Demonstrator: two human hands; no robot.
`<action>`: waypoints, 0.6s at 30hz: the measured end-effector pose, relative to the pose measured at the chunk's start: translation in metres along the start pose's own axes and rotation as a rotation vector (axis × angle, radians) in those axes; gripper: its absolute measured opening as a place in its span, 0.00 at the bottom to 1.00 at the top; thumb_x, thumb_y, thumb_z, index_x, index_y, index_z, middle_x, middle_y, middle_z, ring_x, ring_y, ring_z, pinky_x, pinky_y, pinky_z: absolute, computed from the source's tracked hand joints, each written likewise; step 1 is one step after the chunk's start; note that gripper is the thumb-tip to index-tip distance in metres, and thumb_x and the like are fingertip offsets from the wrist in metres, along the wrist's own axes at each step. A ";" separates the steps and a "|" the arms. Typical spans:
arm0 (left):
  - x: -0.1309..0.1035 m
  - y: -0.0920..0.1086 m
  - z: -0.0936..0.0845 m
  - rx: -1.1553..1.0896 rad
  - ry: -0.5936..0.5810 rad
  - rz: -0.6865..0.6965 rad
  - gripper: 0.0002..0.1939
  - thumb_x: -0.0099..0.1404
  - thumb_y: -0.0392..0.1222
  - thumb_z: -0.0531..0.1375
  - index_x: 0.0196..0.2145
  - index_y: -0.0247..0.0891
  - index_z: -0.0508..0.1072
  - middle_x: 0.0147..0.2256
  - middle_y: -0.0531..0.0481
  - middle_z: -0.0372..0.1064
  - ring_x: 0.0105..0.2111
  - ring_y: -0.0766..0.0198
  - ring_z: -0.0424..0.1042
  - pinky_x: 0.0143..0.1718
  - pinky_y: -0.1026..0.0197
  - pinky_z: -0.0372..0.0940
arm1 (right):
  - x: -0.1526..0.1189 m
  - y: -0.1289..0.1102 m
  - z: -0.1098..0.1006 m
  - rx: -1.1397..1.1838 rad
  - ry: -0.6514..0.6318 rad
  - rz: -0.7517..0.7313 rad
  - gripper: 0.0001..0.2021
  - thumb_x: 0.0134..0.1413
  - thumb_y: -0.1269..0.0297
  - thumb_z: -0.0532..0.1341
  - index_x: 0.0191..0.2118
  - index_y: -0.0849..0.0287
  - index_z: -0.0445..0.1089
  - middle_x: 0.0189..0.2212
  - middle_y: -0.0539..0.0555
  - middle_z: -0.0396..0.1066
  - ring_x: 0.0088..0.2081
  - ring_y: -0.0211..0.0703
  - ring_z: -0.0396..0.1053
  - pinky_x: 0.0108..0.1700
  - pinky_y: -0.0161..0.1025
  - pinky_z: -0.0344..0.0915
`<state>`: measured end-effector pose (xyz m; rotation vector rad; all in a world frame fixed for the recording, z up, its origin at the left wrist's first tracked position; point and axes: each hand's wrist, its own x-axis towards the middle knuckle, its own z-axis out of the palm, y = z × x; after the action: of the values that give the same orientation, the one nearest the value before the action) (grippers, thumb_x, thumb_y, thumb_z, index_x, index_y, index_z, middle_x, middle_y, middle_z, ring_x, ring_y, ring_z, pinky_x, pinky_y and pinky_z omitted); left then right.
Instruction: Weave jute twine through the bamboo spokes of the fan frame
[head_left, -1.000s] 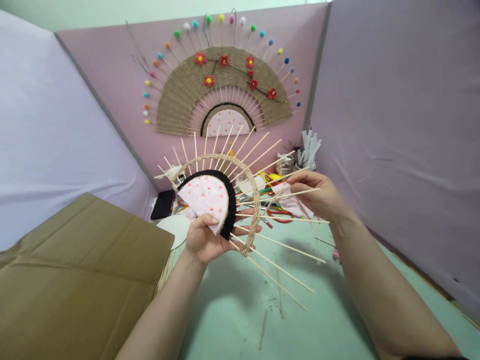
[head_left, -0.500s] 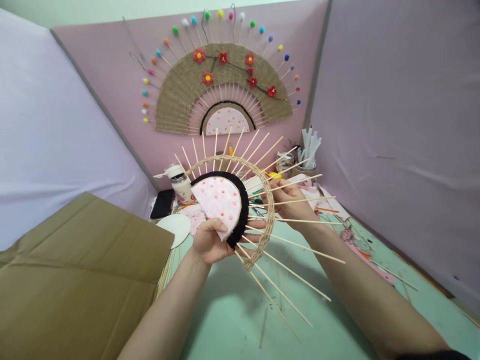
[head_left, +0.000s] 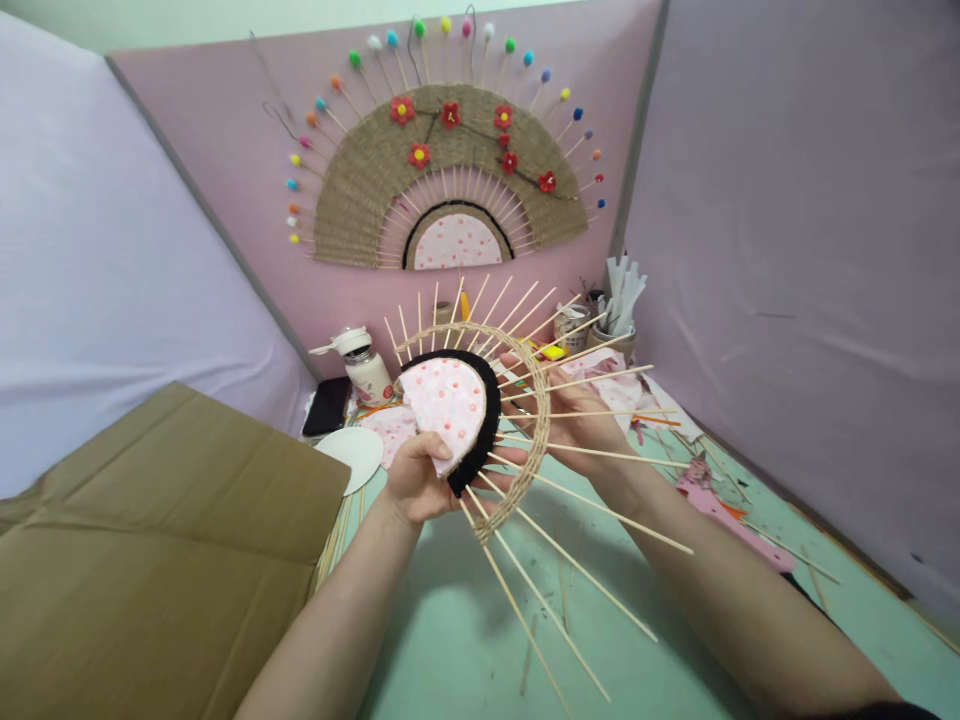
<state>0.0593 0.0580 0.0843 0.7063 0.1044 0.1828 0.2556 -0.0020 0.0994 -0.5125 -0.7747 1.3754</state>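
Observation:
My left hand (head_left: 420, 480) grips a small half-round fan by its pink polka-dot centre (head_left: 448, 405), thumb on the front and fingers behind. A black band (head_left: 487, 440) edges the centre. Thin wooden sticks (head_left: 600, 415) radiate from it, and a ring of woven brown cord (head_left: 541, 400) runs through them partway out. My right hand (head_left: 577, 420) is behind the sticks on the right side, palm up, its fingers open and apart near the cord. The sticks partly hide these fingers, and whether they touch the fan I cannot tell.
A large finished fan (head_left: 450, 130) with red flowers and pompoms hangs on the pink back panel. Brown cardboard (head_left: 172, 540) lies at left, near a white disc (head_left: 352, 458), phone (head_left: 328, 407) and bottle (head_left: 367, 370). Fabric scraps (head_left: 600, 370) and a jar of glue sticks (head_left: 622, 300) are at right.
My right hand has gone from closed fingers at the cord to open fingers behind the sticks. The fan has shifted and tilted slightly, its upper sticks now lower in view.

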 end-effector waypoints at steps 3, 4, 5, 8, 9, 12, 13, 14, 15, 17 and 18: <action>0.002 -0.002 0.003 -0.019 0.035 0.045 0.33 0.53 0.38 0.51 0.58 0.30 0.62 0.47 0.34 0.72 0.43 0.47 0.74 0.34 0.53 0.72 | 0.002 0.002 -0.001 -0.038 0.011 -0.031 0.10 0.56 0.57 0.59 0.39 0.54 0.73 0.43 0.53 0.75 0.44 0.47 0.72 0.45 0.47 0.70; 0.004 -0.003 0.005 -0.027 0.063 0.082 0.35 0.53 0.38 0.51 0.60 0.30 0.60 0.47 0.34 0.72 0.43 0.47 0.74 0.34 0.53 0.72 | 0.002 0.004 -0.002 -0.039 0.019 -0.044 0.10 0.55 0.56 0.59 0.39 0.54 0.73 0.43 0.53 0.75 0.43 0.47 0.72 0.44 0.47 0.70; 0.005 -0.004 0.006 -0.039 0.101 0.132 0.36 0.54 0.38 0.51 0.61 0.30 0.57 0.48 0.34 0.72 0.44 0.47 0.74 0.35 0.53 0.71 | 0.003 0.005 -0.002 -0.038 0.024 -0.057 0.10 0.55 0.55 0.60 0.39 0.54 0.72 0.43 0.53 0.75 0.42 0.48 0.72 0.44 0.47 0.71; 0.009 -0.005 0.010 -0.102 0.231 0.298 0.39 0.52 0.37 0.51 0.63 0.28 0.53 0.45 0.36 0.73 0.44 0.50 0.74 0.38 0.55 0.70 | 0.005 0.011 -0.003 -0.014 0.006 -0.102 0.10 0.52 0.54 0.62 0.36 0.54 0.72 0.42 0.53 0.75 0.41 0.49 0.73 0.42 0.48 0.71; 0.010 -0.005 0.012 -0.133 0.264 0.331 0.39 0.52 0.37 0.52 0.63 0.28 0.53 0.44 0.37 0.74 0.42 0.52 0.74 0.37 0.58 0.71 | 0.005 0.013 -0.002 -0.002 -0.007 -0.119 0.10 0.52 0.54 0.63 0.35 0.54 0.71 0.41 0.53 0.75 0.41 0.48 0.72 0.42 0.48 0.70; 0.010 -0.004 0.017 -0.216 0.298 0.391 0.37 0.54 0.42 0.53 0.62 0.32 0.56 0.42 0.38 0.73 0.38 0.58 0.74 0.27 0.67 0.69 | 0.004 0.017 0.000 0.016 -0.046 -0.143 0.08 0.53 0.57 0.63 0.35 0.54 0.71 0.38 0.52 0.75 0.42 0.47 0.72 0.45 0.47 0.69; 0.009 -0.004 0.018 -0.233 0.292 0.420 0.36 0.55 0.43 0.54 0.61 0.34 0.58 0.43 0.38 0.72 0.37 0.59 0.73 0.25 0.69 0.68 | 0.003 0.017 0.001 0.008 -0.051 -0.145 0.08 0.53 0.57 0.63 0.36 0.54 0.72 0.37 0.52 0.75 0.42 0.46 0.72 0.45 0.47 0.68; 0.009 -0.005 0.018 -0.242 0.284 0.458 0.35 0.55 0.45 0.55 0.61 0.36 0.59 0.44 0.39 0.71 0.37 0.60 0.72 0.24 0.70 0.67 | 0.002 0.018 0.002 -0.007 -0.052 -0.151 0.08 0.54 0.57 0.62 0.37 0.54 0.72 0.37 0.52 0.75 0.42 0.46 0.72 0.46 0.46 0.68; 0.009 -0.006 0.018 -0.244 0.280 0.497 0.35 0.55 0.47 0.56 0.60 0.38 0.59 0.45 0.39 0.70 0.37 0.61 0.71 0.23 0.71 0.66 | 0.001 0.017 0.003 -0.025 -0.048 -0.158 0.08 0.54 0.57 0.62 0.38 0.54 0.72 0.37 0.52 0.75 0.42 0.46 0.72 0.46 0.46 0.68; 0.009 -0.009 0.017 -0.230 0.288 0.554 0.35 0.55 0.49 0.57 0.60 0.41 0.60 0.47 0.40 0.68 0.37 0.61 0.70 0.21 0.72 0.64 | 0.000 0.017 0.004 -0.067 -0.023 -0.164 0.10 0.54 0.56 0.62 0.39 0.54 0.72 0.36 0.52 0.74 0.41 0.45 0.72 0.45 0.46 0.68; 0.009 -0.010 0.016 -0.220 0.298 0.564 0.34 0.55 0.50 0.58 0.60 0.42 0.61 0.48 0.40 0.67 0.37 0.61 0.69 0.20 0.72 0.63 | 0.000 0.017 0.005 -0.088 -0.008 -0.160 0.11 0.53 0.55 0.63 0.39 0.54 0.72 0.36 0.52 0.74 0.40 0.45 0.72 0.44 0.45 0.69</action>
<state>0.0718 0.0426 0.0897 0.4704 0.1652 0.8285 0.2408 -0.0002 0.0904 -0.5030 -0.8673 1.1996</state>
